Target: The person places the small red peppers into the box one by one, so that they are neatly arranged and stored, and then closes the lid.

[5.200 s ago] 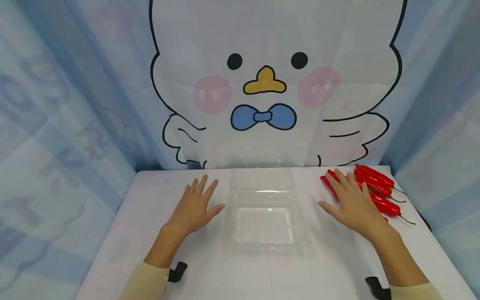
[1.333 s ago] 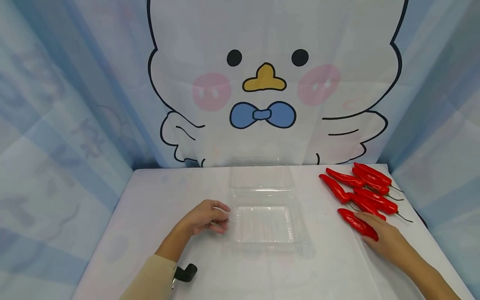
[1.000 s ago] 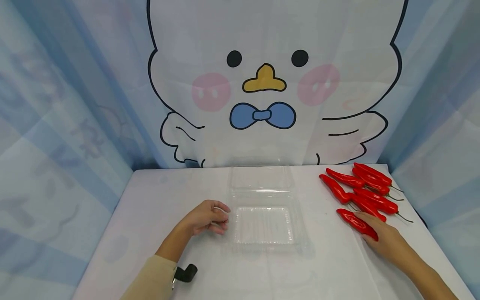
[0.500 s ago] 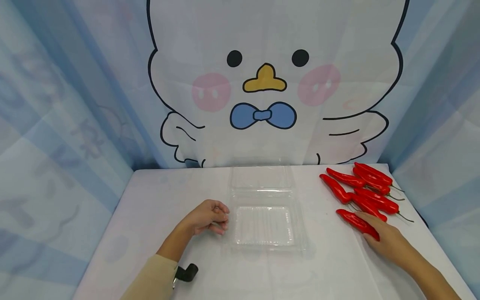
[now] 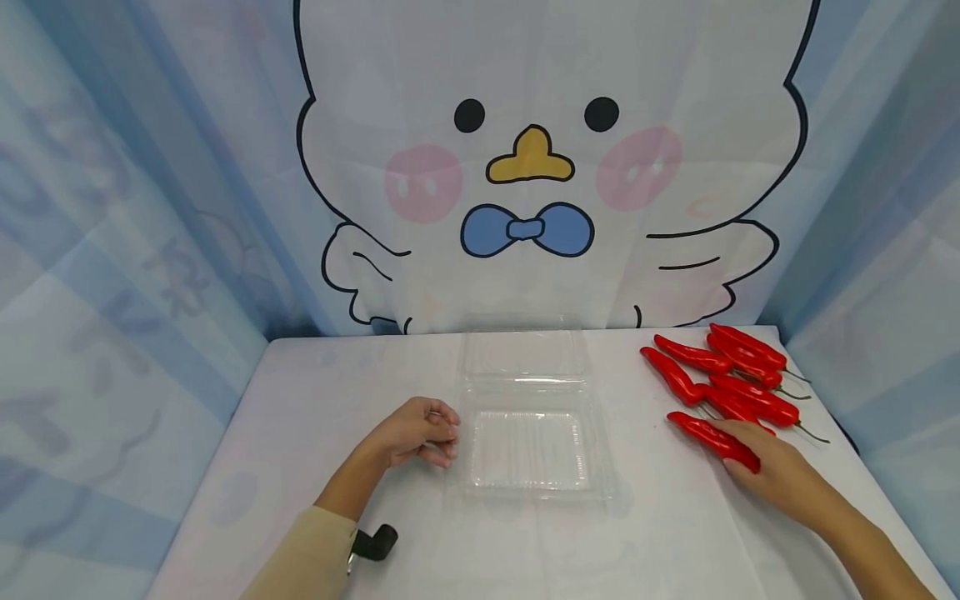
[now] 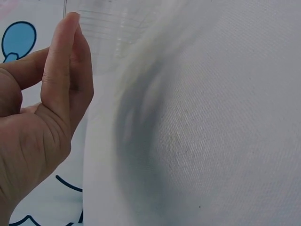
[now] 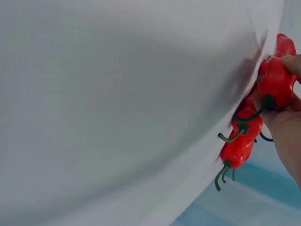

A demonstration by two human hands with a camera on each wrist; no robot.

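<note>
My right hand (image 5: 780, 468) grips a red chili pepper (image 5: 708, 437), thumb on the near side and fingers over the far side. In the right wrist view the same chili pepper (image 7: 276, 85) shows its green stem, with part of the hand cut off by the frame edge. Several more red chili peppers (image 5: 753, 398) lie just beyond that hand. A clear plastic clamshell box (image 5: 528, 389) with its lid laid back stands mid-table. My left hand (image 5: 416, 433) is at the box's left side, fingers loosely bent and nothing between them; the left wrist view shows fingertips (image 6: 71, 21) right by its edge.
A white cloth (image 5: 315, 375) covers the table. Behind it hangs a curtain (image 5: 525, 292) printed with a cartoon character, and blue curtains (image 5: 112, 333) close in both sides. A black wrist mount (image 5: 375, 543) sticks out from the left sleeve.
Both hands began flat and spread, the right over the chili peppers. The left then moved in beside the box; the right took hold of the nearest chili pepper and has just shifted it slightly.
</note>
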